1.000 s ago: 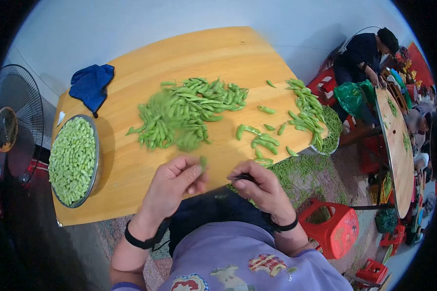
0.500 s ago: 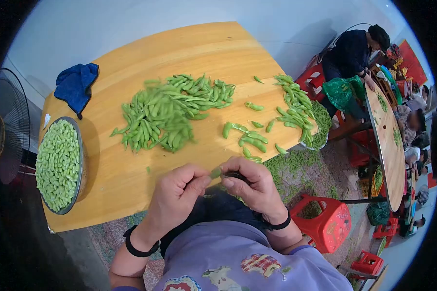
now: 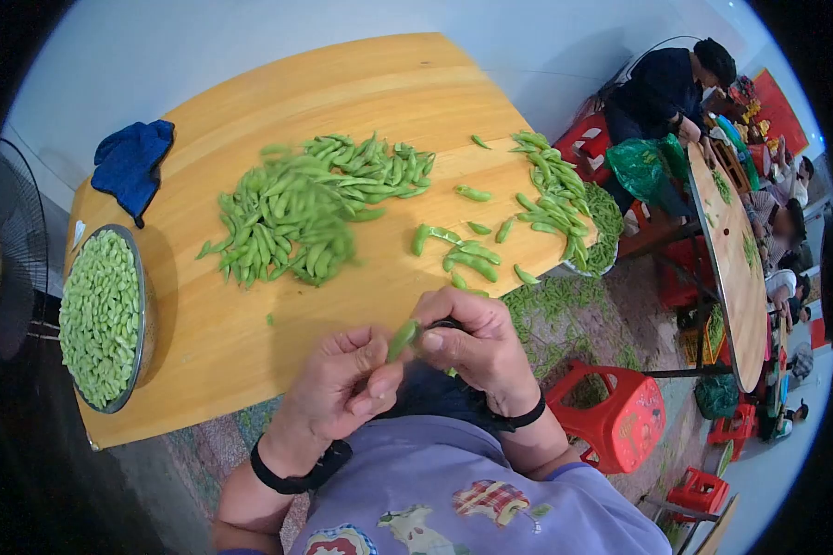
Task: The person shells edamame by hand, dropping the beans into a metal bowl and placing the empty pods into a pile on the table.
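Pinched in my left hand (image 3: 342, 384) is a green edamame pod (image 3: 403, 340), standing upright between thumb and fingers. My right hand (image 3: 481, 347) is closed beside it, thumb tip and forefinger right at the pod's edge. A small dark tool (image 3: 448, 323) shows at the right forefinger; most of it is hidden in the hand. Beyond my hands lies a big pile of edamame pods (image 3: 292, 208) on the wooden table (image 3: 204, 342). Several loose pods (image 3: 472, 264) are scattered right of the pile. A metal bowl (image 3: 145, 319) heaped with shelled beans (image 3: 102, 314) stands at the left.
A blue cloth (image 3: 131, 166) lies at the table's back left, near a fan (image 3: 9, 231). More pods (image 3: 557, 199) and a filled basin (image 3: 603, 231) are at the right end. A red stool (image 3: 611, 416) stands on the pod-strewn floor. Another person (image 3: 662, 92) works at a round table (image 3: 736, 277).
My left hand has turned and its fingers have spread a little, so more of the pod shows. My right hand stays beside it. The whole view has shifted slightly.
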{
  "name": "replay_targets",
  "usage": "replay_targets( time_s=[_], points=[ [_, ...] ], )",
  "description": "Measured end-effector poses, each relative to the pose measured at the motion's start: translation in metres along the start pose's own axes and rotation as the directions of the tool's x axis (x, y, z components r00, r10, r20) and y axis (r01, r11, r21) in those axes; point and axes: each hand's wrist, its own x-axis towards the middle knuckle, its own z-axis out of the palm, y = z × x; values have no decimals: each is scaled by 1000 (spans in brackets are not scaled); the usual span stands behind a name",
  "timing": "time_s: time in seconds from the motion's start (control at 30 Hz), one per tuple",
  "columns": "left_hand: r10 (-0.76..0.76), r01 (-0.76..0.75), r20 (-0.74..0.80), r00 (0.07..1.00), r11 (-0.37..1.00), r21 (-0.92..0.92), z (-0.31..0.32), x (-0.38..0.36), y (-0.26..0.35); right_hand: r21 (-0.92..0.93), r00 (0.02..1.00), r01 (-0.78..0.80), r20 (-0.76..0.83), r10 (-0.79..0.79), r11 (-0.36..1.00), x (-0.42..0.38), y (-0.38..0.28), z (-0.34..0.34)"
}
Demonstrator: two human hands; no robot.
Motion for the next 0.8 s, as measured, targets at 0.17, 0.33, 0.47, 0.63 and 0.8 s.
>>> replay_targets(
  time_s=[0.17,0.33,0.47,0.63,0.8],
  points=[
    [192,-102,-232,954,930,353,21,4,-5,-660,966,170,-35,-257,732,0,-8,-1],
    [692,-173,296,659,-243,954,24,6,-7,-813,943,230,49,-330,535,-5,-21,17],
    [497,-134,-118,860,444,886,11,4,-2,-818,945,239,72,-319,524,-4,-18,15],
    [270,-93,-229,935,811,578,7,2,8,-710,968,229,92,-234,666,0,-14,3],
    [156,-63,-150,976,868,493,3,2,7,-351,998,-52,6,58,935,0,-17,1]
  ],
)
